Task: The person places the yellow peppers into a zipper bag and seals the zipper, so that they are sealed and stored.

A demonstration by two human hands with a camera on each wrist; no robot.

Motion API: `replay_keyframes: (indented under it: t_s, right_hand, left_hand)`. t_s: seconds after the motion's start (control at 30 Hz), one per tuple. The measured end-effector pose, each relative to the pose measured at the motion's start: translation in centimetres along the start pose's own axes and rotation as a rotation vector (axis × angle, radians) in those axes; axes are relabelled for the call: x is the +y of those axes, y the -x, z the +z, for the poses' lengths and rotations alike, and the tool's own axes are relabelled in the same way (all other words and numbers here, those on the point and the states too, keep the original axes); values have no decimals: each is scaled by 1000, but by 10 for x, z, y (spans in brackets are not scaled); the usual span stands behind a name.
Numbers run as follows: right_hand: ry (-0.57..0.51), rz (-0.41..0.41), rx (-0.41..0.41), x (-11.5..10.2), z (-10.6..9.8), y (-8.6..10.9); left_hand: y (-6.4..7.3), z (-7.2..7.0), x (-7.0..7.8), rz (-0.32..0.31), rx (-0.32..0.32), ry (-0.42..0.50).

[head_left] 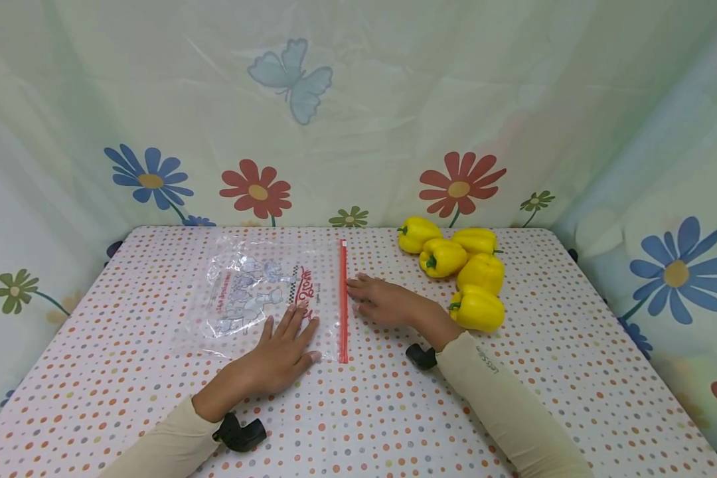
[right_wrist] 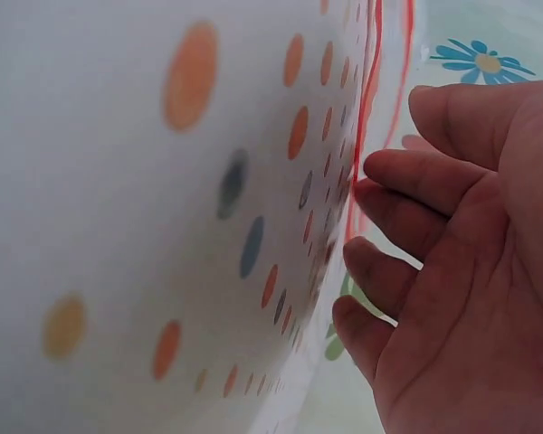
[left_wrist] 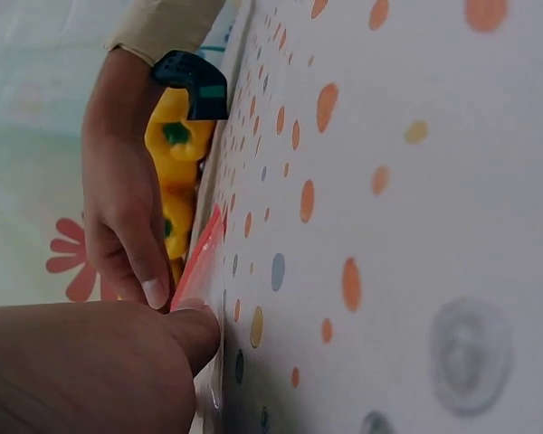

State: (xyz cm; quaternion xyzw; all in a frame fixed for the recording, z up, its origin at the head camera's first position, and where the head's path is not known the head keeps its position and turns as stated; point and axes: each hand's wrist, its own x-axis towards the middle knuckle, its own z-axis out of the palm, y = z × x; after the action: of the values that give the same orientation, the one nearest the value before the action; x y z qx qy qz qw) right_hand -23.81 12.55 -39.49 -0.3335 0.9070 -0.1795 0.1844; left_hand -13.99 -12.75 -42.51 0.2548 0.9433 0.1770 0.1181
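A clear zip bag [head_left: 251, 265] with printed animals and red lettering lies flat on the table, its red zip edge [head_left: 343, 299] facing right. My left hand [head_left: 283, 352] rests on the bag's lower part with fingers spread. At the red edge, my right hand [head_left: 382, 300] touches the zip side with its fingertips. The right wrist view shows the right hand [right_wrist: 462, 244] with fingers slightly bent beside the red strip [right_wrist: 369, 99], nothing held in the palm. In the left wrist view the left hand [left_wrist: 100, 362] partly covers the bag's near corner.
Several yellow bell peppers [head_left: 443, 257] sit in a cluster at the back right, beyond the right forearm. The dotted tablecloth [head_left: 394, 425] spreads over the table. A flowered curtain [head_left: 358, 133] hangs behind and at both sides.
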Motion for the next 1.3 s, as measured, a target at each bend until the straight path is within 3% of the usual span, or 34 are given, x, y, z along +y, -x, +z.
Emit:
replay_keyframes:
  t_s: [0.23,0.6,0.73,1.0,1.3]
  right_hand:
    - [-9,-21,19,1,0,-4]
    - [-65,44,5,3,2,-17]
    - [-86,34,9,7,0,-23]
    - [-40,31,-10,16,-8,-34]
    - [-21,7,-35,20,-11,-40]
  left_hand:
    - [1,-1,1,-3,-10,-24]
    - [1,-1,1,0,2,-21]
    - [1,-2,2,-1,-1,-24]
    - [0,-3,4,-1,-9,-25]
    - [-3,-1,2,44,35,15]
